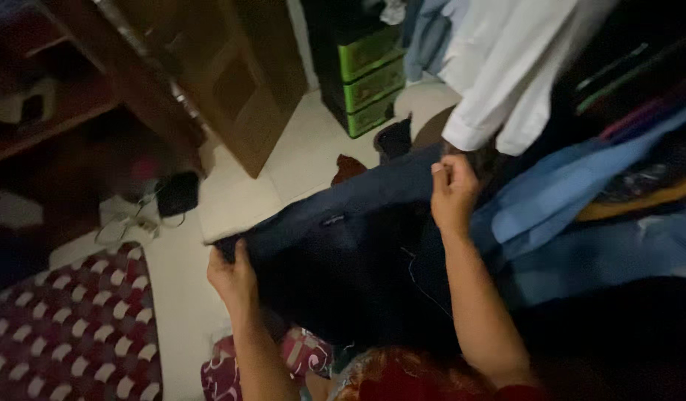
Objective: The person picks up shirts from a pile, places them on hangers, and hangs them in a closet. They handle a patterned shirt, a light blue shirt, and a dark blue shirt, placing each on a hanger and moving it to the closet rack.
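The person holds a dark blue garment (343,223), probably jeans, stretched between both hands above a pale floor (246,200). The left hand (232,275) is closed over one end of the cloth, fingers curled down over the edge, near the lower middle of the view. The right hand (453,191) is raised higher and farther out, thumb and fingers pinched together on the other end. The cloth runs at a slant between them, pulled fairly straight along its upper edge, while the bulk of it hangs in dark folds below, where little detail can be made out.

Judging by how it lies, the garment is lifted and spread along one edge but not yet folded: no crease or doubled layer shows. It also rests on nothing flat, so smoothing, folding or putting away all seem to be left.

Around it, a white garment (499,67) hangs at the upper right, just above the right hand, and lighter blue cloth (566,193) lies piled to the right. A green-and-black drawer unit (365,74) stands at the top centre beside a brown wooden cabinet (239,82). A red-and-white patterned mat (68,327) covers the lower left floor, and a small dark item (178,193) lies near it, too blurred to name.
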